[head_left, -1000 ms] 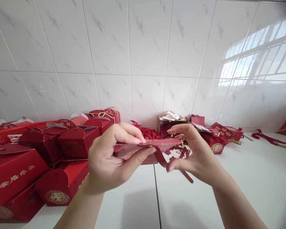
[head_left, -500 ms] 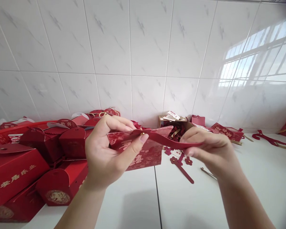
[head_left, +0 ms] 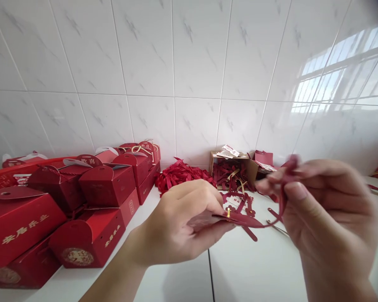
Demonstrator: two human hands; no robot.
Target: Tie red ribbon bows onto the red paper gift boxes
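Note:
My left hand (head_left: pixel 185 226) is closed on a flat red gift bag (head_left: pixel 203 221), which is seen nearly edge-on and mostly hidden by the fingers. Beside the fingertips a small gold stud (head_left: pixel 229 212) shows on the bag's edge. From there a thin red strap (head_left: pixel 282 203) runs rightward and curves up into my right hand (head_left: pixel 330 214). The right thumb and fingers pinch this strap, slightly blurred. Behind the hands, several loose red straps with flower-shaped ends (head_left: pixel 250 209) lie on the white table.
Several red gift boxes (head_left: pixel 107 184) are stacked at the left beside a red plastic basket (head_left: pixel 50 163). A heap of red ribbons (head_left: pixel 185 174) lies by the tiled wall. An open cardboard box (head_left: pixel 253 170) holds more straps. Behind the right hand lies a thin metal tool (head_left: pixel 277 228).
The bag has turned from showing its printed face to nearly edge-on. Both hands have moved right, and the right hand now holds the strap's end curled upward.

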